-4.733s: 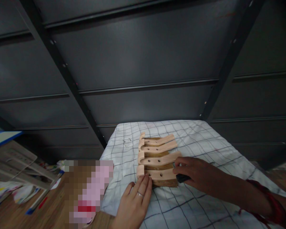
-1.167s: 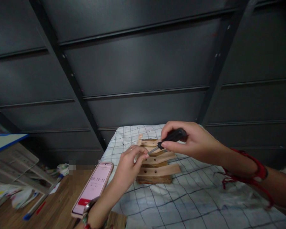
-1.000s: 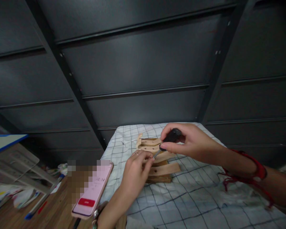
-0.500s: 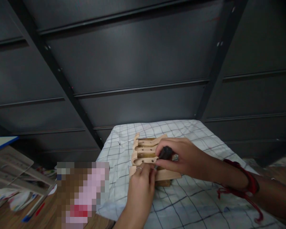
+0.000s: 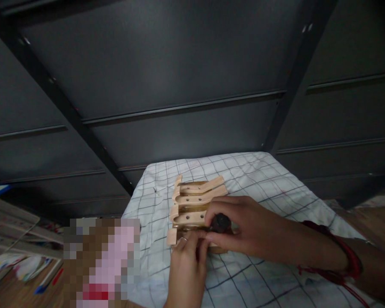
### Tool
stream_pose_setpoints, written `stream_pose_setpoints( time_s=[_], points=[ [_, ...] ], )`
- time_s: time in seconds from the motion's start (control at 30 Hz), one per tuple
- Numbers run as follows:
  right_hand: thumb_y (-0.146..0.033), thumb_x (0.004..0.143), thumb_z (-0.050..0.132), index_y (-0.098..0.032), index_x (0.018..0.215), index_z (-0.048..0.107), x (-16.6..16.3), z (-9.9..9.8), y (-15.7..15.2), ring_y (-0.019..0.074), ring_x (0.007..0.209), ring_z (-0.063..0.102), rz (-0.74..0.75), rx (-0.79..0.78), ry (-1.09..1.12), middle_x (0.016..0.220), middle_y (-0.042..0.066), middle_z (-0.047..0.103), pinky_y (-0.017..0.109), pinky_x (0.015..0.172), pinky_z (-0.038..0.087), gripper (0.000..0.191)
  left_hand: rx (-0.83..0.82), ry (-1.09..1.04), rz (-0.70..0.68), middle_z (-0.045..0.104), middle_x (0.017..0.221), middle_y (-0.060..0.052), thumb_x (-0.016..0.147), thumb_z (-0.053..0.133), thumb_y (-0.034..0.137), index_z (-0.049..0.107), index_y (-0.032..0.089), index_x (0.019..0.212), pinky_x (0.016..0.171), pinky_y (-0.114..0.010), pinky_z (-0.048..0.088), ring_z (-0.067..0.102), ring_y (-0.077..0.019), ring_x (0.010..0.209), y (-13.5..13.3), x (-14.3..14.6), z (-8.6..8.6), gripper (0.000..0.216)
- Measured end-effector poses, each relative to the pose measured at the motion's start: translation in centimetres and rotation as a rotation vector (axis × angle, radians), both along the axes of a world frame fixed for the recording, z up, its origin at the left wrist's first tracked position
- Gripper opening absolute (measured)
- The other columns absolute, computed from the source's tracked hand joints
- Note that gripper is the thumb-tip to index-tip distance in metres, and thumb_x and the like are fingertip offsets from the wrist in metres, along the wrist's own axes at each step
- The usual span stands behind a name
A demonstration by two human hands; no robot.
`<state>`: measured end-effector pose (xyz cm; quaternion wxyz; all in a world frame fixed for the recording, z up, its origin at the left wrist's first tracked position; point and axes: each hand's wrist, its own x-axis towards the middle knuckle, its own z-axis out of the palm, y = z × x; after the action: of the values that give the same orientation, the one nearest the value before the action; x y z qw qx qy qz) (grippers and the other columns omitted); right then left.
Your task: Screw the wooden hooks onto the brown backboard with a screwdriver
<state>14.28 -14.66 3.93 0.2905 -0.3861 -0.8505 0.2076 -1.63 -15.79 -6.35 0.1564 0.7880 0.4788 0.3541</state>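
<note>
A small wooden rack [image 5: 195, 217] lies on the cloth, made of pale curved strips with dark holes set in rows. My right hand [image 5: 234, 220] is closed around the dark handle of a screwdriver [image 5: 220, 223], held upright over the nearest strip; its tip is hidden by my fingers. My left hand [image 5: 189, 252], with a ring on one finger, rests at the near strip with its fingers pressed together just beside the screwdriver. What those fingertips pinch is hidden. The pale end block [image 5: 172, 236] of the near strip shows to their left.
A white checked cloth [image 5: 259, 179] covers the surface under the rack. Dark metal panels [image 5: 186, 55] rise behind it. At lower left are a blurred-out pink area [image 5: 112, 256], a white frame stand [image 5: 16, 231] and scattered items on the wooden floor.
The view has tilted and shifted slightly. My right hand has moved down and nearer with the screwdriver, whose handle now points more upright. My left hand stays at the near strip.
</note>
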Motion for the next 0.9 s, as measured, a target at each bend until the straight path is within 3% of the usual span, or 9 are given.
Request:
stream_pose_setpoints(
  time_s=[0.17, 0.43, 0.67, 0.9],
  points=[
    [-0.016, 0.072, 0.056, -0.018, 0.074, 0.054, -0.5, -0.5, 0.2, 0.0110, 0.060, 0.051, 0.024, -0.016, -0.012, 0.067, -0.002, 0.056, 0.021, 0.054, 0.037, 0.004, 0.012, 0.026, 0.008, 0.062, 0.070, -0.003, 0.082, 0.040, 0.020, 0.057, 0.022, 0.081, 0.058, -0.026, 0.048, 0.060, -0.0170, 0.066, 0.4, -0.1, -0.9, 0.017],
    [-0.017, 0.071, 0.052, -0.016, 0.070, 0.051, -1.0, -0.7, 0.9, 0.0114, 0.057, 0.052, -0.023, -0.010, -0.043, 0.063, 0.000, 0.055, 0.022, 0.051, 0.038, 0.002, -0.005, -0.028, 0.027, 0.063, 0.075, -0.003, 0.083, 0.043, 0.022, 0.056, 0.022, 0.081, 0.061, -0.025, 0.048, 0.060, -0.0160, 0.070, 0.0, -0.2, -0.8, 0.013],
    [-0.021, 0.072, 0.046, -0.019, 0.068, 0.048, -1.6, -2.0, 1.1, 0.0113, 0.050, 0.048, -0.077, 0.071, 0.012, 0.058, -0.002, 0.052, 0.023, 0.047, 0.036, 0.005, 0.078, -0.022, 0.068, 0.063, 0.078, -0.004, 0.083, 0.042, 0.019, 0.054, 0.019, 0.082, 0.059, -0.025, 0.047, 0.060, -0.0155, 0.071, -0.3, 0.1, -1.6, 0.013],
    [-0.021, 0.068, 0.042, -0.021, 0.063, 0.038, -2.2, -2.4, 1.0, 0.0107, 0.048, 0.045, -0.162, 0.085, 0.076, 0.054, -0.002, 0.049, 0.022, 0.045, 0.035, 0.006, 0.170, -0.081, 0.145, 0.060, 0.068, -0.001, 0.082, 0.044, 0.019, 0.054, 0.019, 0.078, 0.055, -0.024, 0.047, 0.058, -0.0143, 0.062, -0.7, 0.8, -2.0, 0.011]
  ],
)
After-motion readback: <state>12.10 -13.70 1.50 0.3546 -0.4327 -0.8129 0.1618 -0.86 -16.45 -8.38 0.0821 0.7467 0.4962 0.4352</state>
